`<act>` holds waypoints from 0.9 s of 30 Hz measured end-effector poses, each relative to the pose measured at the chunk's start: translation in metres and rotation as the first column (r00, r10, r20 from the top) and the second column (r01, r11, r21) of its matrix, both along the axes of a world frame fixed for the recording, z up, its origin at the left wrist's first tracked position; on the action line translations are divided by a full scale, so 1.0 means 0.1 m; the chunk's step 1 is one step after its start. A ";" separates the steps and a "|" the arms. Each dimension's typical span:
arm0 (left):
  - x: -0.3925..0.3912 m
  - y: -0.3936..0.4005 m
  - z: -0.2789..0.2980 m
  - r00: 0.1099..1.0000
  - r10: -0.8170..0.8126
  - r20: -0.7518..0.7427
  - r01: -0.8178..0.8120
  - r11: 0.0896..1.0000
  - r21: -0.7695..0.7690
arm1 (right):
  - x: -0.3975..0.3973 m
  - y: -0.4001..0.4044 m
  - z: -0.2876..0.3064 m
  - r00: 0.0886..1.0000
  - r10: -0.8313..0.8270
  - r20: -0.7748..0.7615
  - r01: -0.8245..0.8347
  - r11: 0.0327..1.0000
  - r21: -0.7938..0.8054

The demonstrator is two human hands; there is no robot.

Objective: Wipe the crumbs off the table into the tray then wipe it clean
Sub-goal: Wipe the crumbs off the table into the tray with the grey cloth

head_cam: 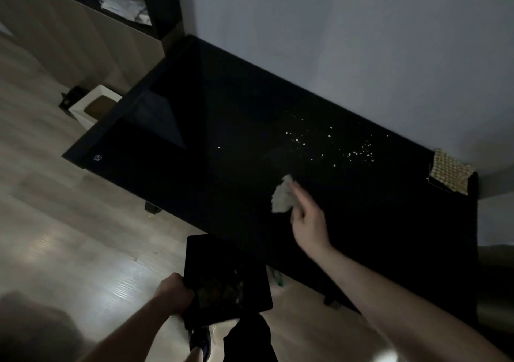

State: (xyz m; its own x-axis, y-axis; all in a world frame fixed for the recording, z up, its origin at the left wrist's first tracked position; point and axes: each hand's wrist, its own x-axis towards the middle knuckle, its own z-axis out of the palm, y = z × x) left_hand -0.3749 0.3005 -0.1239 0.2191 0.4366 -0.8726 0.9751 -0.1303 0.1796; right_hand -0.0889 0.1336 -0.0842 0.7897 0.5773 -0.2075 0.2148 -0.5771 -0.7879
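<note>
We see pale crumbs [328, 146] speckling the black glossy tabletop [236, 128], an off-white crumpled cloth [282, 194], a black tray [225, 275], and a yellow-and-white checked cloth [449, 171].

A dim room seen from above: a black table [250, 153] against a pale wall, with pale crumbs [333, 147] scattered across its far side. The right hand [307, 219] presses a crumpled white tissue [282, 196] to the tabletop near them. The left hand [173, 292] grips a dark tray [222, 272] just beside the table's near edge; a checked cloth [449, 171] lies at the right corner.
</note>
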 end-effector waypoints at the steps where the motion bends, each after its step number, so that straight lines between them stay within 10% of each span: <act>1: 0.00 0.01 -0.01 1.000 0.010 0.000 -0.010 1.000 -0.002 | 0.22 0.06 0.02 0.999 -0.032 0.035 0.032 0.999 -0.011; 15: -0.01 0.15 -0.27 0.993 0.115 -0.016 -0.115 0.993 -0.016 | 1.70 1.16 -0.48 0.979 -0.081 0.189 0.176 0.806 -0.565; 27: -0.03 0.17 -0.32 0.994 0.110 0.005 -0.110 0.994 0.005 | 1.05 2.10 -0.53 0.903 0.411 0.124 -0.286 0.791 -0.541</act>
State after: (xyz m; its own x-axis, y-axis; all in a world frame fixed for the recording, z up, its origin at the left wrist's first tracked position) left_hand -0.3778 0.3178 -0.1554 0.1736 0.4628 -0.8693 0.9827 -0.0230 0.1840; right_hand 0.0162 0.3439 -0.1373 0.6146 0.6874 -0.3871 0.6113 -0.7251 -0.3172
